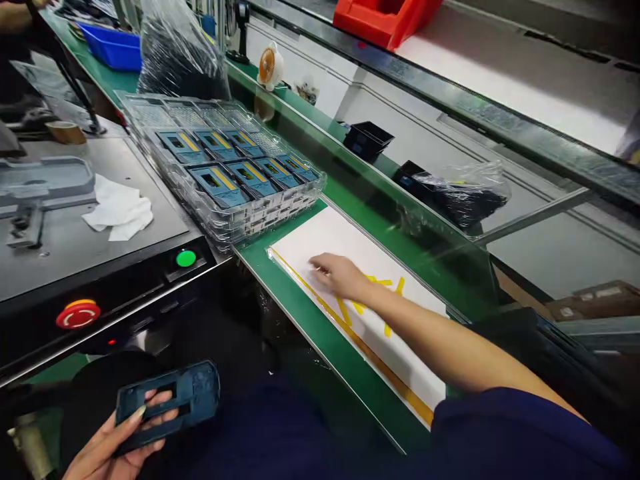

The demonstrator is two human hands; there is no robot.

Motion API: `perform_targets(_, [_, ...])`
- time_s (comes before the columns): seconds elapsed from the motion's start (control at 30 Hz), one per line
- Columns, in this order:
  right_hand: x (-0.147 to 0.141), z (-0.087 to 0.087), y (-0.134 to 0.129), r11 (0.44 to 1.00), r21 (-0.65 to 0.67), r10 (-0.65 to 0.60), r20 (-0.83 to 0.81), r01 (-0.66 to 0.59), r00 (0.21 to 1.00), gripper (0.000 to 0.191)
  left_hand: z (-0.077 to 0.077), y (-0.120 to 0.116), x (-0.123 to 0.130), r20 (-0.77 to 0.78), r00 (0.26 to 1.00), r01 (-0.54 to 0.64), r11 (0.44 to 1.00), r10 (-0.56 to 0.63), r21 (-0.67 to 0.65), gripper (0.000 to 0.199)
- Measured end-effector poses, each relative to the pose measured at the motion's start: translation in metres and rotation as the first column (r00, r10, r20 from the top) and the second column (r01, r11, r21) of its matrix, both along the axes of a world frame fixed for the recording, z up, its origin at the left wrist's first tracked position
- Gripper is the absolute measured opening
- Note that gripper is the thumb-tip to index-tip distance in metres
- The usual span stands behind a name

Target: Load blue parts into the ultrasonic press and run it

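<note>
A worker's left hand (pixel 113 443) grips one dark blue plastic housing (pixel 167 403) low in front of the body, fingers curled over its face. The right hand (pixel 340 275) reaches across the green bench (pixel 300 313), fingers loosely spread and flat on one white sheet (pixel 330 237) carrying yellow tape strips (pixel 373 303). Beside the sheet, one stack of clear trays (pixel 225 173) shows seven blue parts. One green button (pixel 186 259) and one red button (pixel 78 314) sit on the machine at left.
</note>
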State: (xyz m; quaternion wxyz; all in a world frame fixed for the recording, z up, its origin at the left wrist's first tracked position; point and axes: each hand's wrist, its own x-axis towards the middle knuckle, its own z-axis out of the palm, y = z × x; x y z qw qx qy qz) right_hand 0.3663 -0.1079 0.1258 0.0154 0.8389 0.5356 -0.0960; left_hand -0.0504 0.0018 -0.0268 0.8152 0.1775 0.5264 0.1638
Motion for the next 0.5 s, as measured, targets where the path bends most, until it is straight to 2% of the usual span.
perform_targets(0.07, [0.042, 0.009, -0.014, 0.99, -0.081, -0.113, 0.056, 0.118, 0.992, 0.019, -0.003, 0.002, -0.001, 0.004, 1.0, 0.003, 1.0, -0.003, -0.007, 0.049])
perform_targets(0.17, [0.075, 0.009, -0.03, 0.974, -0.161, -0.145, 0.085, 0.157, 0.986, 0.015, -0.002, 0.003, 0.003, 0.051, 0.999, 0.01, 1.0, -0.01, 0.01, 0.046])
perform_targets(0.27, [0.078, -0.001, -0.037, 0.971, -0.179, -0.142, 0.097, 0.158, 0.985, 0.004, 0.001, 0.001, 0.006, 0.056, 0.998, 0.002, 0.999, -0.004, 0.035, 0.042])
perform_targets(0.37, [0.077, -0.008, -0.034, 0.975, -0.152, -0.149, 0.112, 0.165, 0.982, 0.007, 0.004, -0.001, 0.002, 0.032, 0.999, -0.009, 0.999, 0.007, 0.045, 0.039])
perform_targets(0.5, [0.081, 0.0, -0.018, 0.97, -0.113, -0.203, 0.12, 0.217, 0.972, 0.013, 0.01, -0.002, -0.002, -0.009, 0.998, -0.055, 0.998, 0.056, 0.037, 0.044])
